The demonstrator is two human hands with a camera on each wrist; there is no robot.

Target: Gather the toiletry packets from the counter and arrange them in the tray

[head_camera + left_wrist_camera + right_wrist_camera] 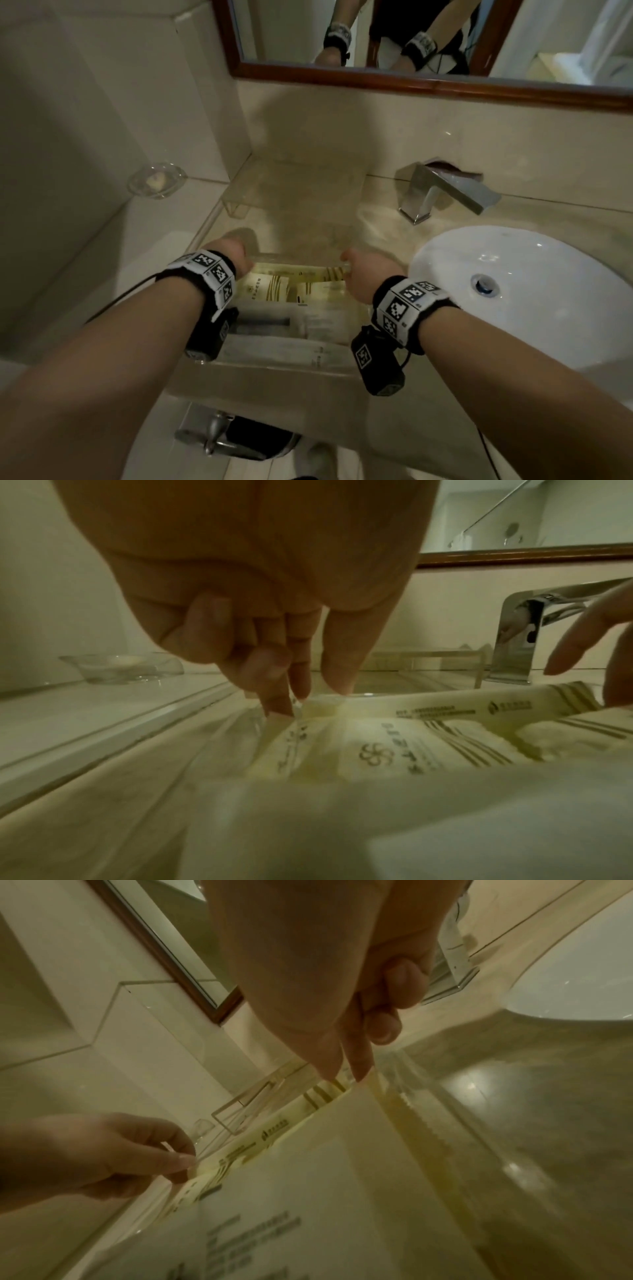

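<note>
— Forearms filled the bottom of the head view, each with a wrist band (pixel 213 274) of black-and-white markers. What were the hands doing?

— Both were at the far end of the clear tray (pixel 274 364) on the counter (pixel 308 219). The left hand (pixel 228 255) had its fingers (pixel 274 702) pointed down onto the left end of a long packet (pixel 435 704). Its thumb and fingertips were closed on that end in a pinch.

— And the right hand (pixel 363 274)?

— It stood at the packet's other end. Two fingertips (pixel 358 1066) pointed down at the striped end, with the other fingers curled up behind. Whether it truly pinched the packet or only touched it, I could not tell.

— Where did the packets (pixel 274 291) lie?

— Inside the tray. The long one lay along the far wall, cream with brown stripes at its right end. Nearer, more cream packets with printed text lay flat, and paler ones (pixel 291 325) lay nearest the front wall.

— What stood around?

— A white sink (pixel 534 294) was just to the right of the tray. A chrome faucet (pixel 442 192) stood behind the sink. A second clear stand (pixel 291 185) stood farther back, against the wall. A glass dish (pixel 157 180) with a small pale piece in it sat well to the left. A wood-framed mirror (pixel 411 82) hung above, showing the wrists.
</note>
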